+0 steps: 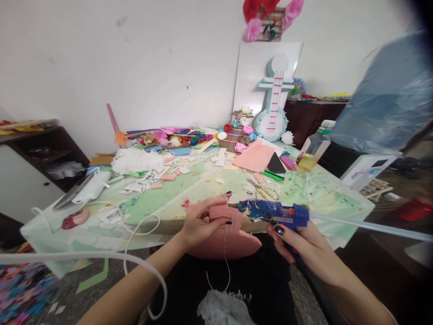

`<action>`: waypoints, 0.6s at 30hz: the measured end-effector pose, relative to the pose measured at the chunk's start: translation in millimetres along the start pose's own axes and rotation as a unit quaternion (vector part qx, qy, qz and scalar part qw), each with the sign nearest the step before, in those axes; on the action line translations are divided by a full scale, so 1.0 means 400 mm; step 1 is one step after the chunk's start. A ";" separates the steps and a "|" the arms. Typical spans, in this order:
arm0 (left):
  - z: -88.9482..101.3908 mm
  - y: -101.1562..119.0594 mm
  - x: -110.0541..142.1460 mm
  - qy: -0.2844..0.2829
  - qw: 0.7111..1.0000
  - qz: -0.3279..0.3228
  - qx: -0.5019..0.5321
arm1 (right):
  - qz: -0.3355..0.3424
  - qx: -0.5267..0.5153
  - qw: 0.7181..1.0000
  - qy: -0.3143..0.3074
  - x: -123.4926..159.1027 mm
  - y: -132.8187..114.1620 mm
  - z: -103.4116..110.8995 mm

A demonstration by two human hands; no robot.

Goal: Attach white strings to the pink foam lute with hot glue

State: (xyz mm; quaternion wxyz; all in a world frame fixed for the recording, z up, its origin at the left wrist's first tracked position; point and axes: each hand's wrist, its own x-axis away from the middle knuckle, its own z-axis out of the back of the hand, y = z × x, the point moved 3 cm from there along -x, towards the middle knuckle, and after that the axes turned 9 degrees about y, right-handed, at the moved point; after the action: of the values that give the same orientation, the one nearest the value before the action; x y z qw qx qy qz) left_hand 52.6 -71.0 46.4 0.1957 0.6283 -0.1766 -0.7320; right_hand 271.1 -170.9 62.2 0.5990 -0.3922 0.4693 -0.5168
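Note:
My left hand is closed on a pink foam piece, thumb and fingers pinching its upper part, which sits over my lap at the table's near edge. A thin white string hangs down the front of the foam. In my right hand is a blue glue gun, its nozzle pointing left at the foam's upper edge, close by my left fingertips. Whether the nozzle touches the foam I cannot tell. A long clear glue stick sticks out of the gun's back.
Gold scissors, a green marker, a dark phone and a bottle of yellow liquid lie or stand beyond the gun. White scraps litter the left side. A white cable loops across my left forearm.

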 end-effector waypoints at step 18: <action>-0.010 -0.001 -0.009 -0.029 0.989 0.114 0.091 | 0.009 -0.037 0.999 -0.009 0.004 0.004 0.002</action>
State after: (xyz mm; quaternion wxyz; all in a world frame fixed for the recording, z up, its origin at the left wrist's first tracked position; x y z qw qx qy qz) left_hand 57.1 -68.9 48.5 0.2145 0.5976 -0.3182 -0.7040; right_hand 272.4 -172.4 60.5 0.5927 -0.4147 0.4865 -0.4899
